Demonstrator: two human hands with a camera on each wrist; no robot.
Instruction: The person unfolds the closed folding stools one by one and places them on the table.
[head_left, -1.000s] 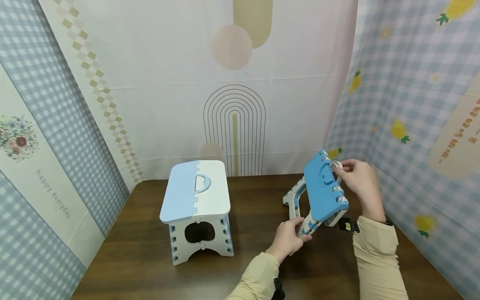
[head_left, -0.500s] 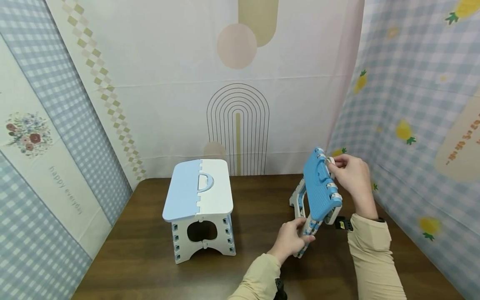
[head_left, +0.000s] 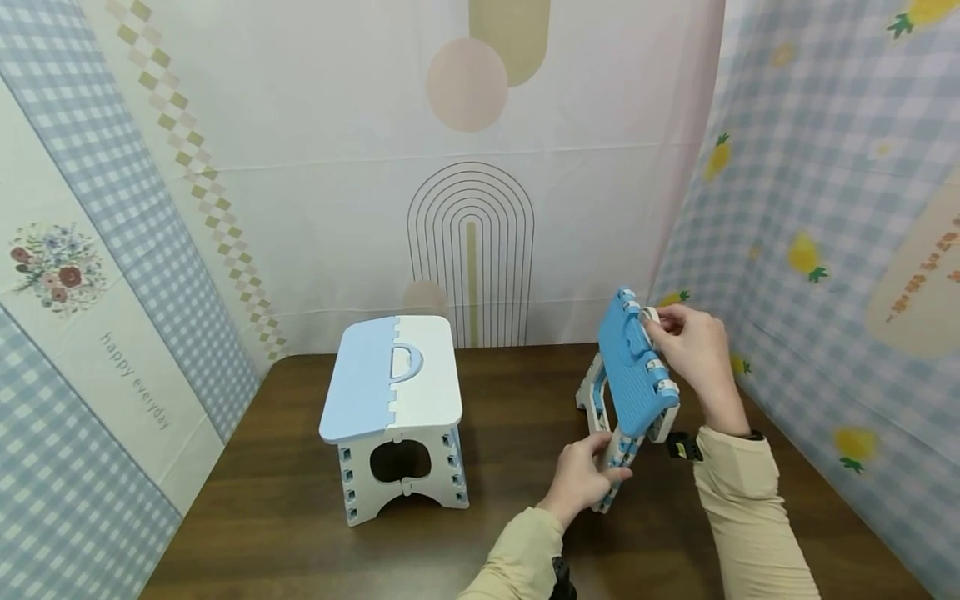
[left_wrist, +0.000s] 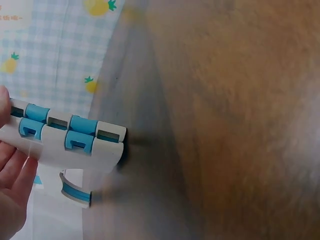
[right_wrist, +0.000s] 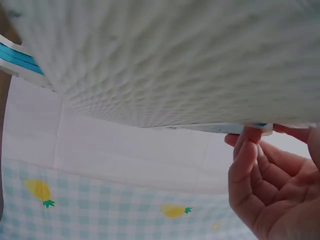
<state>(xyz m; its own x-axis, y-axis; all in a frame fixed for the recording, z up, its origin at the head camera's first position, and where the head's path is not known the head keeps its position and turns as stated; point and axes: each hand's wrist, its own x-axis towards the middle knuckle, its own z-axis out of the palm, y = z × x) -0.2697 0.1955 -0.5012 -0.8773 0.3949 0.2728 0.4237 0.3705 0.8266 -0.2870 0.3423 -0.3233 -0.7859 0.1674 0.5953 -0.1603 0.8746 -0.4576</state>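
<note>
A blue and white folding stool (head_left: 633, 375) is partly folded on the right of the table, its seat bent upward along the middle. My right hand (head_left: 696, 346) pinches the white handle at the top of the fold. In the right wrist view, the white textured half of the seat (right_wrist: 165, 70) fills the upper part, with my curled right fingers (right_wrist: 247, 155) at its edge. My left hand (head_left: 581, 479) grips the near leg, thumb on one side and fingers on the other. In the left wrist view, that leg's hinged edge (left_wrist: 82, 137) lies in the fingers.
A pale blue and white folding stool (head_left: 393, 392) stands unfolded on the left of the brown wooden table (head_left: 517, 383). A white patterned cloth (head_left: 337, 208) hangs behind the table, and a checked cloth (head_left: 795, 325) hangs close on the right.
The stool on the right has folded further: its seat halves and legs stand closer together. My right hand has moved left with the handle. My left hand keeps its grip on the leg.
</note>
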